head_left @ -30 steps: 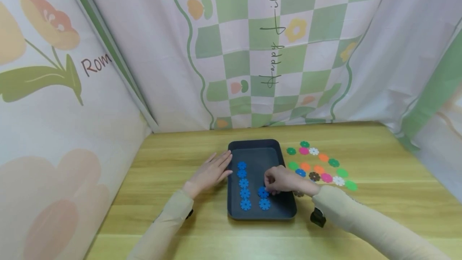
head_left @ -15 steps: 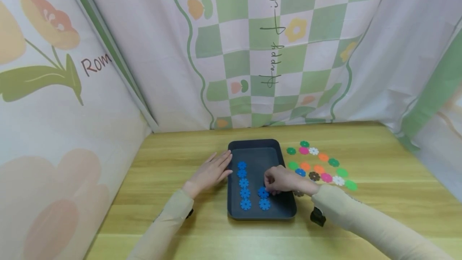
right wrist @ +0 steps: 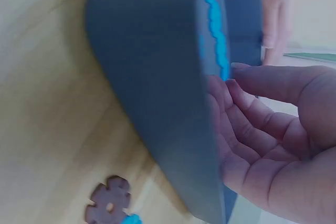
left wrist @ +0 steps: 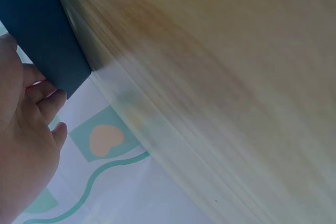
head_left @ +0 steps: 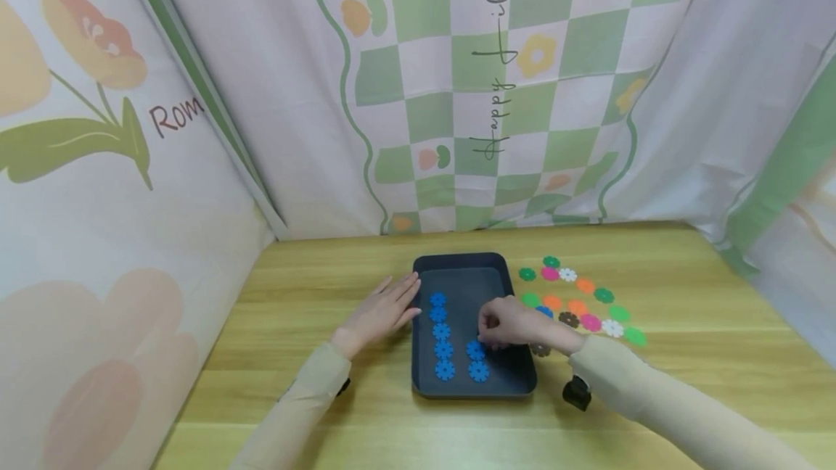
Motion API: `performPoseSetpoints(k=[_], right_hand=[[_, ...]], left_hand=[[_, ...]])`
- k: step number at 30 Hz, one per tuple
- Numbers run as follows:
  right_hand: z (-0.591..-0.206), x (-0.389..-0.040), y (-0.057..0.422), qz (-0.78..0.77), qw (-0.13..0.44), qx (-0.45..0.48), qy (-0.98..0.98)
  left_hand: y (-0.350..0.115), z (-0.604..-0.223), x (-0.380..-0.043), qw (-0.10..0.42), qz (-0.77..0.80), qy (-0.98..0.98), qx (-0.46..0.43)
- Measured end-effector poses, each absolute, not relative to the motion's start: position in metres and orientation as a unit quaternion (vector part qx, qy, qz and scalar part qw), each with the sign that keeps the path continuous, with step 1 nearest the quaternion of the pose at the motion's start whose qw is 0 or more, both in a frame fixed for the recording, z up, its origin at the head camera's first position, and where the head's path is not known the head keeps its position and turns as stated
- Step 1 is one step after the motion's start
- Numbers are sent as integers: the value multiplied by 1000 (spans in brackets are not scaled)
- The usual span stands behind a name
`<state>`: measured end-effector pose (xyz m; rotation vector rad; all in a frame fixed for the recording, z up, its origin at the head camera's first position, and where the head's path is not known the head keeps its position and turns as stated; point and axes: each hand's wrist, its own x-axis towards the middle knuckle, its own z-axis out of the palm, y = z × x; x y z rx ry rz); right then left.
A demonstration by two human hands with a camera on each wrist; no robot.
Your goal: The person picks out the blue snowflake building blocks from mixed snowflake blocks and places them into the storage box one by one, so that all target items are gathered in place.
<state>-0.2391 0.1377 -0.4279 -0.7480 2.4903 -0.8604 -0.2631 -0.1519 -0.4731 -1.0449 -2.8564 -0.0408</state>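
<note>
My left hand [head_left: 380,312] lies along the left rim of a dark grey tray [head_left: 466,278], fingers extended. In the left wrist view its fingertips touch the tray wall [left wrist: 50,35]. Inside the tray, several blue notched snowflake discs [head_left: 442,331] form a column on the left. On the right lie two more, one nearer the front [head_left: 479,370]. My right hand [head_left: 508,323] reaches over the right rim with curled fingers, thumb and index pinching the edge of the farther blue disc [head_left: 474,349]. In the right wrist view the tray wall partly hides the fingers.
Right of the tray, loose discs in green, pink [head_left: 591,322], white [head_left: 612,327], orange [head_left: 585,286] and brown [head_left: 569,320] lie on the wooden table [head_left: 294,274]. The right forearm passes over some of them. A patterned curtain [head_left: 431,93] hangs behind the table.
The right hand shifts very slightly, and the farther blue disc on the right moves a touch left and nearer the front disc. The left hand stays on the rim.
</note>
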Motion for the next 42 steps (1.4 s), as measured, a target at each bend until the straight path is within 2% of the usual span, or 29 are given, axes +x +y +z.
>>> performPoseSetpoints(k=[8, 17, 28, 34, 42], right_hand=[[-416, -243, 158, -359, 183, -272, 874], [-412, -247, 201, -332, 136, -241, 902], [-430, -239, 245, -280, 102, -219, 929], [-441, -239, 257, -262, 107, -178, 942], [-447, -238, 257, -252, 112, -169, 946]], left_hand=[[-152, -473, -263, 47, -13, -939, -341], [-152, -476, -265, 48, -11, -938, -342], [-152, -475, -263, 51, -13, -938, -343], [-152, -474, -262, 46, -14, -939, -341], [-151, -472, -261, 49, -12, -939, -341]])
